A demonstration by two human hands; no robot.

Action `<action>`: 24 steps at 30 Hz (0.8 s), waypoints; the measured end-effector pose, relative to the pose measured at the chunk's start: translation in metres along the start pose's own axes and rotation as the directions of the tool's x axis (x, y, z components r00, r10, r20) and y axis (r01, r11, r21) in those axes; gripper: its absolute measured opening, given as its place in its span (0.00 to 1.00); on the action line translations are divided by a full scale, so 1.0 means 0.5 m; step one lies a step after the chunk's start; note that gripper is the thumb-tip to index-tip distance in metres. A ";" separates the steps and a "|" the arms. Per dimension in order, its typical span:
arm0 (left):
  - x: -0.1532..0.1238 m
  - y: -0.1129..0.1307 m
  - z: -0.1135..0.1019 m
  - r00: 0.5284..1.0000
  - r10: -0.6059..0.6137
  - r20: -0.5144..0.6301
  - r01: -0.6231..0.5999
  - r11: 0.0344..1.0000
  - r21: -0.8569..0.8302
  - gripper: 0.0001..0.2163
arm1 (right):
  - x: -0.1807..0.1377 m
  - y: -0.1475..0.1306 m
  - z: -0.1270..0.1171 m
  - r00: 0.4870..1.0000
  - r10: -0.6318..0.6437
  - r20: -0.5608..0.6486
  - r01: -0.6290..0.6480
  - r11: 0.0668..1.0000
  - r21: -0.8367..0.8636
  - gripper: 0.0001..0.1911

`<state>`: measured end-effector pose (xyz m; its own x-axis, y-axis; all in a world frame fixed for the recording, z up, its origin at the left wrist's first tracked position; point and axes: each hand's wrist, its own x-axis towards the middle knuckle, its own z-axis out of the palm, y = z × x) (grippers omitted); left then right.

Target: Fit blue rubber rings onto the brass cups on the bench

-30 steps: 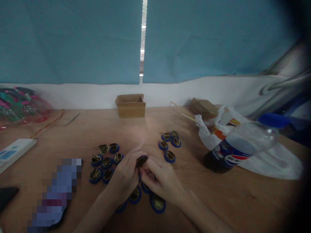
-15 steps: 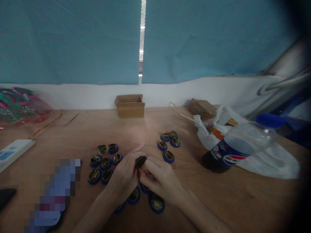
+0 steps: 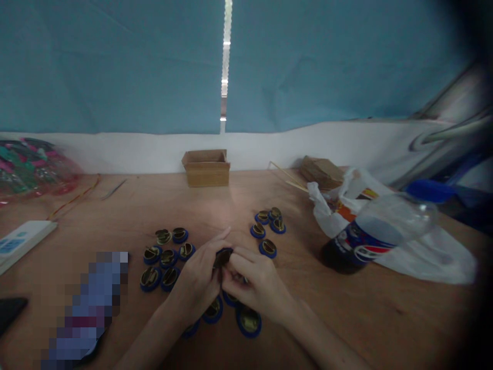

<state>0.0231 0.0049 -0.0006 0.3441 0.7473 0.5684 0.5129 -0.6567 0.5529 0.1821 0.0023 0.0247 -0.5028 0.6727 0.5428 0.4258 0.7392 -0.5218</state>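
Between my two hands is a round pin badge (image 3: pixel 222 257), its dark back turned partly toward me. My left hand (image 3: pixel 198 275) grips its left side, with one finger pointing up and away. The fingers of my right hand (image 3: pixel 259 280) pinch the right side; the fingertips are partly hidden. Several blue-rimmed badges lie pin side up left of my left hand, including one badge (image 3: pixel 150 278). More lie under my wrists, among them a larger-looking badge (image 3: pixel 248 320). A further group, with a badge (image 3: pixel 267 248) nearest me, lies beyond my right hand.
A small open cardboard box (image 3: pixel 208 173) stands at the back. On the right are a cola bottle (image 3: pixel 358 249), a white plastic bag (image 3: pixel 431 259) and a brown paper stack (image 3: pixel 321 172). On the left lie a blurred-out phone (image 3: pixel 90 303) and a white power strip (image 3: pixel 26 241).
Both hands stay in the same place on the badge, with only a slight shift of the fingers. The view has moved very little.
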 end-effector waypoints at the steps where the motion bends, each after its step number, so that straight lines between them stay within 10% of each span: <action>1: 0.000 0.001 0.000 1.000 -0.008 0.006 0.008 1.000 0.004 0.18 | 0.001 0.000 0.000 1.000 -0.001 -0.002 0.001 1.000 0.001 0.13; 24: 0.006 0.005 -0.003 0.995 -0.084 -0.055 0.082 0.996 -0.040 0.21 | -0.001 -0.007 -0.001 0.960 0.254 -0.119 -0.230 0.956 0.183 0.06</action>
<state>0.0242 0.0051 0.0035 0.2561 0.7933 0.5524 0.5075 -0.5967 0.6216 0.1813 -0.0005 0.0265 -0.2850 0.8373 0.4666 0.3853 0.5458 -0.7440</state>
